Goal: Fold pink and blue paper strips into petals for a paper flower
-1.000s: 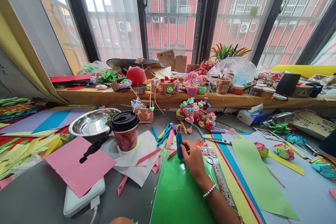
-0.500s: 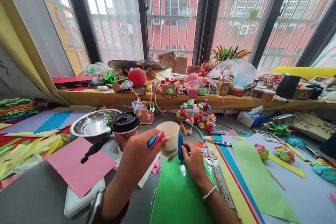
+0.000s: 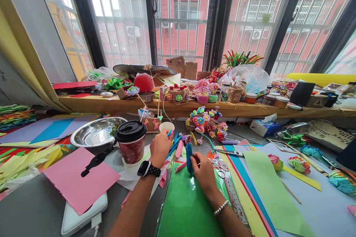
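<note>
My left hand [image 3: 160,148], a black watch on its wrist, reaches forward with its fingers closed on small pink and blue folded paper pieces [image 3: 170,133]. Just behind these fingers stands a white paper cup [image 3: 166,126]; whether they touch it is hidden. Between the thumb and fingers of my right hand [image 3: 203,168] a blue folded paper strip [image 3: 189,158] is pinched upright, above a shiny green sheet [image 3: 189,203]. Loose blue strips [image 3: 174,145] and pink folded pieces [image 3: 179,149] lie on the table between my hands.
Left of my left hand stands a lidded coffee cup [image 3: 130,144], near a metal bowl [image 3: 96,132] and a pink sheet [image 3: 82,179]. Scissors [image 3: 223,168], a ruler [image 3: 236,198] and a light green sheet [image 3: 271,189] lie to the right. Crocheted flowers [image 3: 207,120] stand at the back.
My left hand has moved forward, and the white cup now stands farther back on the table. Loose paper strips show where the cup was. My right hand keeps its blue strip.
</note>
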Motion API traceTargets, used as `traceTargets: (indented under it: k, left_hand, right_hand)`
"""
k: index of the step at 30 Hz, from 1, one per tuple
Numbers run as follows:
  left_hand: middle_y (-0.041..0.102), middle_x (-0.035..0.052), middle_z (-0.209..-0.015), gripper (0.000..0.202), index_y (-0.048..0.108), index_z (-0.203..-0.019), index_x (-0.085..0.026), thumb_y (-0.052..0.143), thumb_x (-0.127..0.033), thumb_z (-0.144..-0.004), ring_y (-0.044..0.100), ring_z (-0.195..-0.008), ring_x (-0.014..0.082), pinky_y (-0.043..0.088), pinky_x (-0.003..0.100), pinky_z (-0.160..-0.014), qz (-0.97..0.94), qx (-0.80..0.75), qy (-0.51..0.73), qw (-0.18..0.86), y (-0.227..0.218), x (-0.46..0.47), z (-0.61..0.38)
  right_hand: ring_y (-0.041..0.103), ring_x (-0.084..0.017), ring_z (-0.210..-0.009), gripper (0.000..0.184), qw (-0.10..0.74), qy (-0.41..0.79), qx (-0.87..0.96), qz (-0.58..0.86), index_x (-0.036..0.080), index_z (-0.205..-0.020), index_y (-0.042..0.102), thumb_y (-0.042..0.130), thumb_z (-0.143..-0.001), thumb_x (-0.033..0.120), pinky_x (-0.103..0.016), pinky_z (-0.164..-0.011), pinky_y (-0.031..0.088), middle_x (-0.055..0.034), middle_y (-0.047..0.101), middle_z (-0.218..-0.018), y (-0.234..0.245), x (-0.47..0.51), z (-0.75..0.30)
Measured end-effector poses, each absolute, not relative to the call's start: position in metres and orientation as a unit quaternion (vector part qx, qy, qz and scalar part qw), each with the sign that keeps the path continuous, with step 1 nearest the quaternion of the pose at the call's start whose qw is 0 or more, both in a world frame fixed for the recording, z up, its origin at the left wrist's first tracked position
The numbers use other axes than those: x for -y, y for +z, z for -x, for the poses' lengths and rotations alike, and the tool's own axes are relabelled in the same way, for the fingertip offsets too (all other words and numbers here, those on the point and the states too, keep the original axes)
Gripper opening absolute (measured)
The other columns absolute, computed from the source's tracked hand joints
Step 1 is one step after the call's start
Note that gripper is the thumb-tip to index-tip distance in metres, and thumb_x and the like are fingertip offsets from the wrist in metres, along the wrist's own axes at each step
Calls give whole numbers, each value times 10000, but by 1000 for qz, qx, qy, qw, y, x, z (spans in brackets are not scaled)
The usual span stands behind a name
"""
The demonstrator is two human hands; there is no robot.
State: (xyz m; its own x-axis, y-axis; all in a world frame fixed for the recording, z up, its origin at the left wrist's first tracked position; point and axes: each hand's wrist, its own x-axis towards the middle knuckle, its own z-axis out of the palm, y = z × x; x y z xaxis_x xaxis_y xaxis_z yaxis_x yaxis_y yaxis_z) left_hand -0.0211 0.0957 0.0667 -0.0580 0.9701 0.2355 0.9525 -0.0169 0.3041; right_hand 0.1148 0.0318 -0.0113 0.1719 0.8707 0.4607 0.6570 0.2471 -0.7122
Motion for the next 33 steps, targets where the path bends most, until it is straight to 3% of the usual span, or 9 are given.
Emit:
traceTargets:
  k: [13, 23, 28, 33]
  left_hand:
    - [655, 111, -879, 267, 564, -956, -191, 394, -292, -776, 600, -815, 227, 382, 251, -599, -687, -696, 206, 42, 52, -120, 29]
    - [663, 74, -877, 300, 555, -1020, -203, 438, -259, -749, 597, -797, 200, 396, 238, -625, -683, -670, 281, 67, 53, -107, 39]
    - [662, 12, -702, 317, 604, -907, -178, 405, -383, -771, 592, -686, 150, 413, 222, -643, -722, -547, 374, 201, 43, -75, 30]
    - [673, 39, -760, 318, 642, -788, -153, 494, -421, -701, 593, -716, 175, 433, 247, -654, -716, -500, 386, 297, 26, -57, 13]
  right_hand:
    - [576, -170, -644, 205, 467, 117, 633, 607, 166, -756, 590, 398, -794, 225, -253, -578, 425, -52, 636, -723, -11, -31, -114]
    - [578, -175, -669, 198, 467, 119, 634, 605, 170, -763, 580, 391, -795, 220, -254, -585, 428, -53, 634, -745, -11, -31, -115]
    - [576, -170, -639, 204, 471, 120, 635, 601, 166, -765, 578, 391, -801, 239, -255, -576, 427, -52, 628, -727, -11, -31, -115]
    - [572, -161, -631, 217, 475, 134, 643, 585, 150, -794, 576, 379, -812, 238, -251, -570, 429, -60, 622, -741, -9, -30, -115]
